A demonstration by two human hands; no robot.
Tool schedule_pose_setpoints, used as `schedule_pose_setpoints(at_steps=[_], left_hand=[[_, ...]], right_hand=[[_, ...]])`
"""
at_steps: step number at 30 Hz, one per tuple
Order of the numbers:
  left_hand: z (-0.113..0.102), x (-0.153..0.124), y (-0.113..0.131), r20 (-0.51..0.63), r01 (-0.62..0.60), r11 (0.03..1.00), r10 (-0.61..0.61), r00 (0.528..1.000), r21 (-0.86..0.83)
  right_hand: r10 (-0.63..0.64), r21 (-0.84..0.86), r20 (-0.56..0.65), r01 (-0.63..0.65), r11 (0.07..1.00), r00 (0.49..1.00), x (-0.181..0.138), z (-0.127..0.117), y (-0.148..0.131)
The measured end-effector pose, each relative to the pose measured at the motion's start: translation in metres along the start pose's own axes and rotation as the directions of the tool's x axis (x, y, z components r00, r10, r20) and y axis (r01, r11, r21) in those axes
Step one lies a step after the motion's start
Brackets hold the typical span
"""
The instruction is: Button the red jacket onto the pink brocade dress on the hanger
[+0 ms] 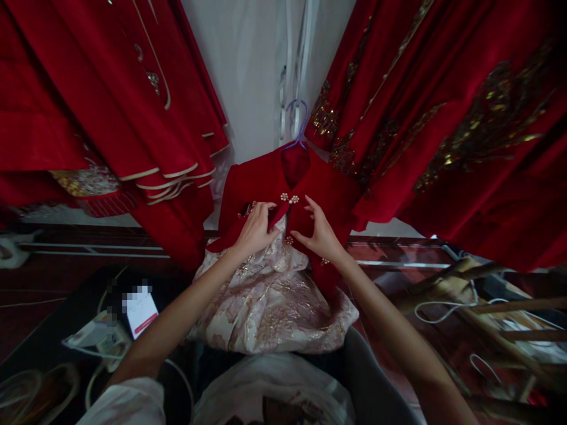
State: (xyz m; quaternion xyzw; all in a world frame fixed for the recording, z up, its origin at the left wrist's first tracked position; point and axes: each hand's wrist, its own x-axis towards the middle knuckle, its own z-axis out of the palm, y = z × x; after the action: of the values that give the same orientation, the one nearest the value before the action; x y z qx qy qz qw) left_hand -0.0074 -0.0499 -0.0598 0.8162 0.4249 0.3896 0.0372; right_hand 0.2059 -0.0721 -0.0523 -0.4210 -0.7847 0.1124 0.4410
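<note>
A red jacket (252, 171) hangs in front of me on a purple hanger (300, 133). Pearl-like flower fasteners (290, 199) sit below its neckline, and the front parts beneath them. My left hand (257, 231) rests at the left front edge, fingers bent, with a gap between thumb and fingertips. Opposite it, my right hand (324, 233) is spread over the right front panel, thumb near a lower flower fastener (289, 240). Pale brocade fabric (274, 307) with a gold pattern spreads below both hands, partly behind the jacket's opening.
Red garments with cream trim (177, 136) hang at the left; others with gold sequins (478, 130) hang at the right. White cabinet doors (252, 77) stand behind. At lower left lie a white box (140, 311) and cables. A wooden rack (487, 319) stands at lower right.
</note>
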Motion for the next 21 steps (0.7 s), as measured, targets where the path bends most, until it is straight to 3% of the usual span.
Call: schedule_pose_setpoints(at_steps=[5,10,15,18,21], left_hand=[[-0.016,-0.048,-0.049,-0.039,0.155,0.964,-0.150,0.988,0.216],[-0.033,-0.069,-0.077,0.049,0.219,0.967,-0.227,0.973,0.131],[-0.060,-0.052,-0.043,-0.038,0.354,0.934,-0.356,0.934,-0.051],[-0.071,-0.041,-0.007,-0.113,0.319,0.928,-0.344,0.932,-0.191],[-0.061,-0.047,0.019,-0.038,0.323,0.925,-0.336,0.941,-0.202]], right_hand=[[0.004,-0.297,0.036,0.007,0.955,0.999,-0.049,-0.011,0.009],[0.014,-0.469,0.068,0.020,0.883,0.998,-0.072,-0.003,0.008],[0.100,-0.418,0.043,-0.073,0.906,0.994,-0.069,0.002,0.021],[0.199,-0.218,-0.066,-0.209,0.953,0.978,-0.059,-0.009,0.029],[0.281,-0.006,-0.088,-0.283,0.959,0.956,-0.047,-0.028,0.024]])
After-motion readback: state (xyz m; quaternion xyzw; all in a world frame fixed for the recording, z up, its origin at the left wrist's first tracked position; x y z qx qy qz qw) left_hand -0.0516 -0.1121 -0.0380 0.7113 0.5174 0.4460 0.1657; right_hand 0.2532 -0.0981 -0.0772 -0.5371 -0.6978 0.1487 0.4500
